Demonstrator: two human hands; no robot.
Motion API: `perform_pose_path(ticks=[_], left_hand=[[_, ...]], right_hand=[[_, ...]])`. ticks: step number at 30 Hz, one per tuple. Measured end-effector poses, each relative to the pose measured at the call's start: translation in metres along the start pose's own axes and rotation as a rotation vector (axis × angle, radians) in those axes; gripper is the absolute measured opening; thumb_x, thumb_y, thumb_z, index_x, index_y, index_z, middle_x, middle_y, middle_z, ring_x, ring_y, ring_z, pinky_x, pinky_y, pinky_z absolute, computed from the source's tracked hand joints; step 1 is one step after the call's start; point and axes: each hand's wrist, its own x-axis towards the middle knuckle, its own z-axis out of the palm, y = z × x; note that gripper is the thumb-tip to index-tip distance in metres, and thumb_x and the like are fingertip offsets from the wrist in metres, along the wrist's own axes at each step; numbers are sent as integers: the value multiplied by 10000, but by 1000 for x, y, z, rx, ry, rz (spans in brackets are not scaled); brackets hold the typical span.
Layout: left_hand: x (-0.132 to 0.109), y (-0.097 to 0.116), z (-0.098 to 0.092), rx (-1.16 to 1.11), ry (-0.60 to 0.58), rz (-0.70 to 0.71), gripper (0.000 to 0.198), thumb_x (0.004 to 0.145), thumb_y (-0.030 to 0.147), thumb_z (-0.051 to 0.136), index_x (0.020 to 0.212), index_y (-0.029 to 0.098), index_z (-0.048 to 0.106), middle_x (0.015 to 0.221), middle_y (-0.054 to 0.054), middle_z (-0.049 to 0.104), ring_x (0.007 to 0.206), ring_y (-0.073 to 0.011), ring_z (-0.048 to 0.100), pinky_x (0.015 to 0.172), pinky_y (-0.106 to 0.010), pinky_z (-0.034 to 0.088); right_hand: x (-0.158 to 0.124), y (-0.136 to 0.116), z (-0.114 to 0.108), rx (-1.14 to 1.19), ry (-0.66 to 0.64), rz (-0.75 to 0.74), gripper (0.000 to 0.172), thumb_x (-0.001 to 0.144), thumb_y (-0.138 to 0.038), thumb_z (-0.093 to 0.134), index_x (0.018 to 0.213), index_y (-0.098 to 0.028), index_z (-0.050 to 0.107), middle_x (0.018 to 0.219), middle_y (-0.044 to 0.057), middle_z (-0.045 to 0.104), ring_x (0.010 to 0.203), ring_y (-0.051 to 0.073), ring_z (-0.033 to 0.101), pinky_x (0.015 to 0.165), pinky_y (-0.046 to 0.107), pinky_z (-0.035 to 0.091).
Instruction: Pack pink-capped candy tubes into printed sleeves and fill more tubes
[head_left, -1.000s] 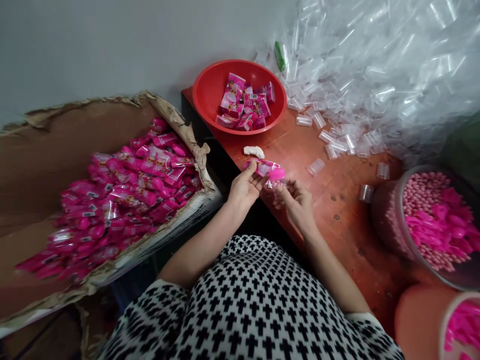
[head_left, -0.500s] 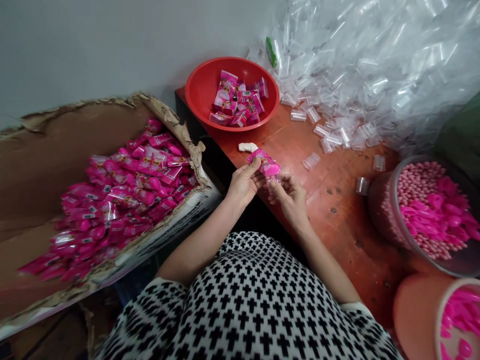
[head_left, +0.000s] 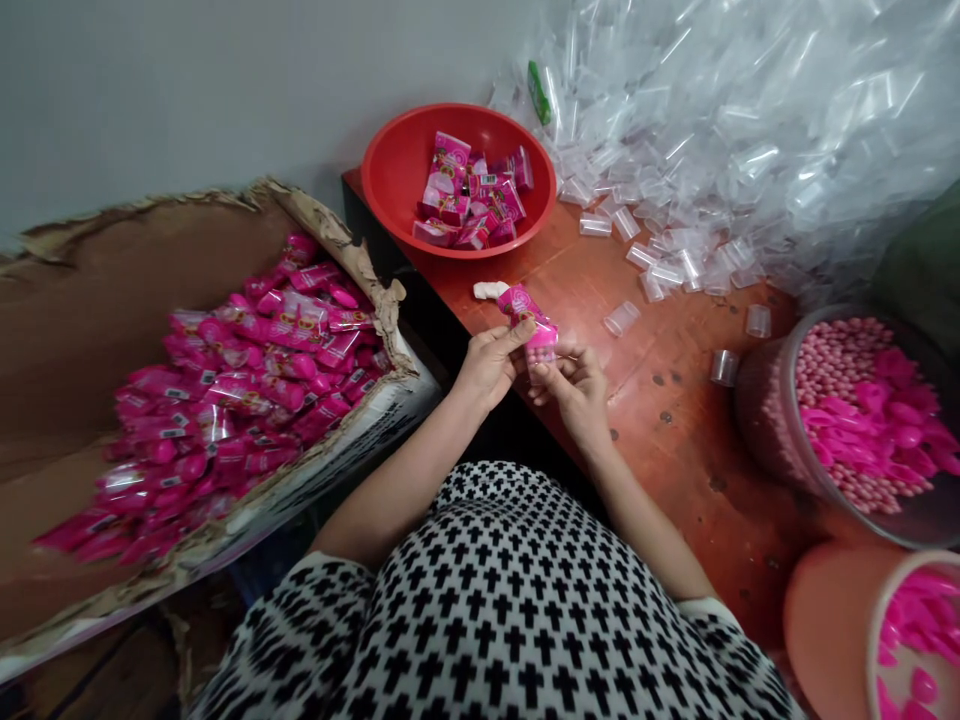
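Over the table's front edge, both hands are closed on one small item. My left hand [head_left: 491, 368] pinches a glossy pink printed packet [head_left: 517, 299] between thumb and fingers. At its lower end is a clear plastic cup [head_left: 541, 354] with pink balls showing through the side. My right hand [head_left: 576, 392] grips the cup's bottom with thumb and fingertips. Just beyond the packet lies a crumpled white piece [head_left: 490, 290]. Whether the packet's mouth fits around the cup or only touches it, I cannot tell.
A red basin [head_left: 382, 190] holds flat pink packets. At left, a torn cardboard box [head_left: 112, 260] carries many filled pink packs. Clear cups [head_left: 690, 250] are heaped at the back right. A tub [head_left: 772, 410] of pink balls and a peach bucket [head_left: 832, 620] stand right on the orange table [head_left: 675, 470].
The packet has turned more upright in my hands, and the pink balls inside the cup now show. My left thumb has shifted slightly up and right; the view has moved a little.
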Motion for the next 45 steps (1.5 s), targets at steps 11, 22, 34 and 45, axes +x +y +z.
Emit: perform_pose_path(ticks=[11,22,34,45], left_hand=[[-3,-4,3,151,-51,58,455,509,412,987,610,88,683,591,-23,664,509,-97,610,512,-212,514],[-5,-10,5,82,33,107,467,481,386,992,703,90,706,660,-37,700,587,-112,644,587,-226,515],[-13,-12,1,94,-56,5,474,463,397,1002,652,69,718,621,-38,663,534,-97,581,477,-216,484],[-51,-22,-24,69,49,-26,395,516,360,994,676,97,746,684,-43,718,618,-97,646,606,-202,561]], right_hand=[[1,3,3,3,108,-107,467,732,-431,872,998,-232,544,711,-73,714,488,88,652,466,190,551],[-4,-2,1,-39,82,-68,386,770,-444,850,1009,-210,656,871,-7,771,671,116,717,608,241,627],[4,-6,2,192,65,37,442,618,-446,945,826,-216,630,666,-47,737,530,107,688,520,207,608],[-23,8,5,199,-115,162,455,665,-531,907,846,-220,628,700,-51,744,591,121,726,638,263,657]])
